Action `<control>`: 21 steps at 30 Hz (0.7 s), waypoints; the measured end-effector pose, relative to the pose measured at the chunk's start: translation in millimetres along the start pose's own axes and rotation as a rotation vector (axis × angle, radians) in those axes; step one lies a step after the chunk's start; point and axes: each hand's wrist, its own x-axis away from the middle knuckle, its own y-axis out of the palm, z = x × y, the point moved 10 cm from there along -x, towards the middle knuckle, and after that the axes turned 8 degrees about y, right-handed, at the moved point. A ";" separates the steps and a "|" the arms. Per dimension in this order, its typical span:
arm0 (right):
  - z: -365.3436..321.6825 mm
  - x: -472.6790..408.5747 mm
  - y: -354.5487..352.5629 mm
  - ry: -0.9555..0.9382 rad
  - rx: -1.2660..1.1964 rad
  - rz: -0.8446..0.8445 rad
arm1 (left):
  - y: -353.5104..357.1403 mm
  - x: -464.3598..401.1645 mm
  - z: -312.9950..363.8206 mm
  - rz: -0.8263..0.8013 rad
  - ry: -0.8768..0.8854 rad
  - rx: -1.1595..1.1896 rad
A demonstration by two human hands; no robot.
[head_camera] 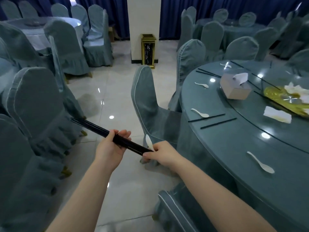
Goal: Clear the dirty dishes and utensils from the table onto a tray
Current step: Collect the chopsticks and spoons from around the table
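Readable text: none anywhere in view.
Tissue box, on the counter beyond and right of the hands: plain sides, no lettering legible.
Gold bin, far ahead of the hands by the pillar: dark marbled panel, no words or numbers.

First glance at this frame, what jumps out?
The two hands low in the middle: the left hand grips a bundle of black chopsticks, and the right hand holds its other end together with a white spoon. On the round table at right, white spoons and loose chopsticks lie along the rim, with a tissue box and a yellow plate of crumpled napkins farther in.
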 end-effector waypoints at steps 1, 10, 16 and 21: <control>-1.0 -5.6 -6.3 0.017 -0.012 0.029 | 5.0 -11.3 -4.1 -0.020 -0.034 -0.006; 22.7 -26.6 -70.5 0.201 -0.330 0.433 | 62.2 -106.9 -6.5 -0.252 -0.242 -0.065; 86.8 -10.6 -101.7 0.369 -0.593 0.763 | 107.9 -134.6 -15.2 -0.416 -0.353 -0.115; 158.2 23.1 -124.8 0.540 -0.804 1.026 | 143.6 -147.4 -42.8 -0.503 -0.442 -0.208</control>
